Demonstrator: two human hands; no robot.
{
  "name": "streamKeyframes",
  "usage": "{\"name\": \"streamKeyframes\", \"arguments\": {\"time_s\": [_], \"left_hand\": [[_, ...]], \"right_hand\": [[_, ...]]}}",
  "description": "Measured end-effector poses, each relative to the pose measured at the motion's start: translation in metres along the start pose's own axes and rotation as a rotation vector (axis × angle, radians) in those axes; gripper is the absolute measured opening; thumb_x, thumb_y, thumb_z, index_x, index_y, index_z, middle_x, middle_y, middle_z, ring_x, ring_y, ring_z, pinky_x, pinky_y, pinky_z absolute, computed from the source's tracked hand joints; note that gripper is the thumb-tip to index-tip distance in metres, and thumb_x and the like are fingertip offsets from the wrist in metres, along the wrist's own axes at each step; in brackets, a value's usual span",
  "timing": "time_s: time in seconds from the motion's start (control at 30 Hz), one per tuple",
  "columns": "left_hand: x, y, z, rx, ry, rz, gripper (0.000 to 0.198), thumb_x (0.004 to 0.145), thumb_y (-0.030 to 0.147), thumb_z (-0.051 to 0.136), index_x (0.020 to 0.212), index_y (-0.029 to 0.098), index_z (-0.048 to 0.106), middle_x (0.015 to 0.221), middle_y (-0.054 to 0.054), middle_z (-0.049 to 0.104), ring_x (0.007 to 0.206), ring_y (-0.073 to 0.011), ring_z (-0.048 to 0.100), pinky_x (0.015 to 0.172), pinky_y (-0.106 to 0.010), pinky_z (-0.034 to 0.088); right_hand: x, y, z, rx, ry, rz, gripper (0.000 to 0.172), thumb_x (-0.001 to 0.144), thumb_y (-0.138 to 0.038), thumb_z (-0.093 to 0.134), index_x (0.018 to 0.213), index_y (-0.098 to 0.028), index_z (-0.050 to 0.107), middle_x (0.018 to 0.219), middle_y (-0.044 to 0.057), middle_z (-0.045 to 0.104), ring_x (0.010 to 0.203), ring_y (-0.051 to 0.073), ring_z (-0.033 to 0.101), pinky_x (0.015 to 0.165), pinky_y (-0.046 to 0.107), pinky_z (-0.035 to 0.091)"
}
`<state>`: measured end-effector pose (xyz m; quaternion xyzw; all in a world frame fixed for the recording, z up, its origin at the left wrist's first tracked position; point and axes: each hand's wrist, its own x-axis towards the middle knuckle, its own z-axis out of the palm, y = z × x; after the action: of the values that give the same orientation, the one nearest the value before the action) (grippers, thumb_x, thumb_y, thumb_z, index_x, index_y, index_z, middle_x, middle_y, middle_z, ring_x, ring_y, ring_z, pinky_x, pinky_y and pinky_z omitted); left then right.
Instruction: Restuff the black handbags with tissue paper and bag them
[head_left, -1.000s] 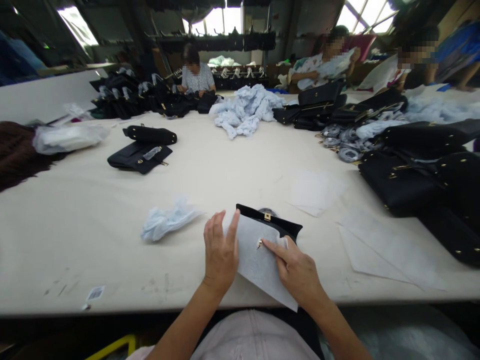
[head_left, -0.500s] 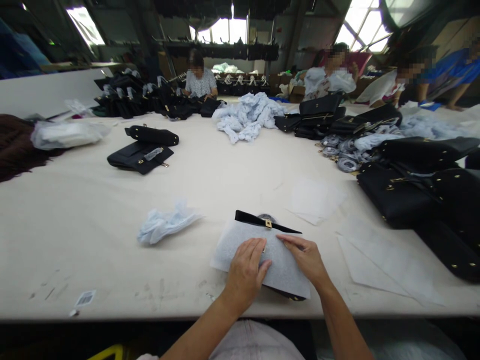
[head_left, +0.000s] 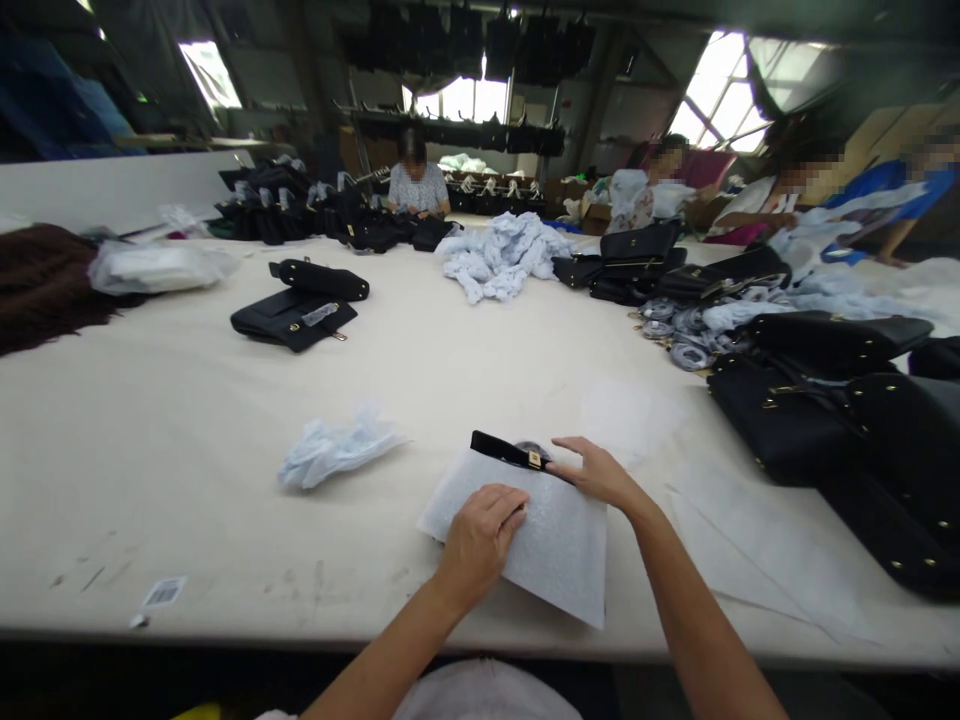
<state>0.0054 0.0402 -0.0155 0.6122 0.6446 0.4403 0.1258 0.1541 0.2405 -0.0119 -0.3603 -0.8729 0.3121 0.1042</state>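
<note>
A black handbag (head_left: pixel 501 446) lies in front of me, mostly hidden beneath a white sheet (head_left: pixel 559 560); its dark upper strip with a gold clasp (head_left: pixel 535 459) shows along the far edge. On the sheet's middle, my left hand (head_left: pixel 480 540) is closed in a pinch; whatever is between its fingertips is too small and covered to make out. My right hand (head_left: pixel 602 474) reaches over the bag's far right edge, fingers apart, one fingertip touching the strip beside the clasp. Behind the strip, a grey coiled item (head_left: pixel 531 449) is partly visible.
Crumpled pale-blue wrapping (head_left: pixel 337 452) lies left of the bag, with another black bag (head_left: pixel 296 318) farther off. Loose white sheets (head_left: pixel 757 545) and stacked black bags (head_left: pixel 795 415) are at right. A wrapping heap (head_left: pixel 506 255) sits mid-table; several people work beyond.
My right hand has moved from the sheet up to the bag's far strip. My left fingers have drawn together into a pinch. The sheet's near right corner now hangs lower, covering the bag's near edge.
</note>
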Motion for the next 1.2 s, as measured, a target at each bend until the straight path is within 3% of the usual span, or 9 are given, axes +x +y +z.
{"name": "streamKeyframes", "arguments": {"time_s": [0.13, 0.27, 0.37, 0.47, 0.57, 0.7, 0.87, 1.03, 1.2], "left_hand": [[0.003, 0.0, 0.002, 0.043, 0.025, 0.005, 0.018, 0.093, 0.019, 0.052, 0.106, 0.022, 0.064, 0.102, -0.004, 0.069, 0.097, -0.0201, 0.06, 0.09, -0.039, 0.051], [0.003, 0.0, 0.006, 0.101, 0.049, 0.023, 0.018, 0.091, 0.018, 0.054, 0.104, 0.021, 0.066, 0.097, -0.005, 0.07, 0.093, -0.0213, 0.062, 0.086, -0.04, 0.053], [0.002, 0.0, 0.008, 0.115, 0.06, 0.023, 0.019, 0.091, 0.018, 0.055, 0.105, 0.02, 0.067, 0.097, -0.005, 0.07, 0.093, -0.0217, 0.062, 0.086, -0.041, 0.053], [0.0, 0.0, 0.008, 0.093, 0.051, 0.021, 0.02, 0.091, 0.019, 0.055, 0.106, 0.018, 0.067, 0.097, -0.006, 0.071, 0.092, -0.0219, 0.063, 0.087, -0.042, 0.053], [-0.003, 0.002, 0.008, 0.039, 0.051, 0.011, 0.02, 0.09, 0.018, 0.056, 0.106, 0.018, 0.068, 0.097, -0.006, 0.072, 0.092, -0.0214, 0.063, 0.087, -0.041, 0.053], [-0.003, 0.003, 0.009, 0.002, 0.063, -0.044, 0.018, 0.088, 0.017, 0.059, 0.104, 0.019, 0.068, 0.098, -0.005, 0.072, 0.094, -0.0214, 0.063, 0.089, -0.041, 0.052], [-0.003, 0.004, 0.009, -0.01, 0.082, -0.236, 0.022, 0.083, 0.016, 0.066, 0.104, 0.02, 0.06, 0.099, -0.003, 0.07, 0.093, -0.0207, 0.064, 0.085, -0.037, 0.052], [-0.002, 0.006, 0.007, 0.009, 0.067, -0.229, 0.007, 0.084, 0.017, 0.066, 0.088, 0.02, 0.062, 0.093, -0.002, 0.067, 0.09, -0.019, 0.062, 0.082, -0.032, 0.049], [0.002, 0.008, 0.006, 0.014, 0.06, -0.239, 0.006, 0.083, 0.017, 0.067, 0.081, 0.018, 0.061, 0.088, -0.002, 0.066, 0.089, -0.0189, 0.06, 0.078, -0.031, 0.047]], "right_hand": [[0.023, 0.005, 0.008, -0.053, -0.202, -0.032, 0.019, 0.075, -0.032, 0.068, 0.092, -0.025, 0.075, 0.085, 0.002, 0.073, 0.078, 0.02, 0.065, 0.073, 0.028, 0.049], [0.023, -0.002, 0.013, -0.142, -0.164, -0.04, 0.019, 0.082, -0.033, 0.061, 0.078, -0.021, 0.074, 0.081, 0.004, 0.069, 0.073, 0.018, 0.061, 0.068, 0.027, 0.043], [0.013, -0.015, 0.013, -0.155, -0.122, -0.078, 0.021, 0.086, -0.031, 0.055, 0.079, -0.023, 0.073, 0.091, 0.003, 0.067, 0.077, 0.016, 0.06, 0.07, 0.025, 0.041], [-0.001, -0.03, 0.012, -0.161, -0.097, -0.119, 0.028, 0.09, -0.028, 0.046, 0.084, -0.024, 0.073, 0.086, 0.003, 0.064, 0.078, 0.016, 0.059, 0.071, 0.026, 0.041], [-0.011, -0.037, 0.011, -0.138, -0.113, -0.189, 0.034, 0.091, -0.023, 0.04, 0.105, -0.028, 0.071, 0.086, 0.002, 0.064, 0.082, 0.018, 0.06, 0.074, 0.028, 0.043], [-0.008, -0.032, 0.009, -0.01, -0.196, -0.253, 0.049, 0.09, -0.017, 0.035, 0.131, -0.032, 0.056, 0.104, 0.003, 0.065, 0.098, 0.02, 0.06, 0.088, 0.034, 0.045], [0.005, -0.025, 0.003, 0.183, -0.357, -0.224, 0.051, 0.082, -0.017, 0.04, 0.128, -0.028, 0.06, 0.114, 0.004, 0.063, 0.112, 0.024, 0.055, 0.105, 0.043, 0.036], [0.008, -0.031, -0.006, 0.376, -0.46, -0.131, 0.041, 0.088, -0.03, 0.044, 0.124, -0.026, 0.064, 0.129, 0.002, 0.06, 0.121, 0.027, 0.051, 0.108, 0.045, 0.031], [0.013, -0.032, -0.004, 0.414, -0.505, -0.076, 0.046, 0.086, -0.051, 0.056, 0.121, -0.024, 0.065, 0.121, 0.003, 0.065, 0.114, 0.025, 0.055, 0.102, 0.04, 0.039]]}}
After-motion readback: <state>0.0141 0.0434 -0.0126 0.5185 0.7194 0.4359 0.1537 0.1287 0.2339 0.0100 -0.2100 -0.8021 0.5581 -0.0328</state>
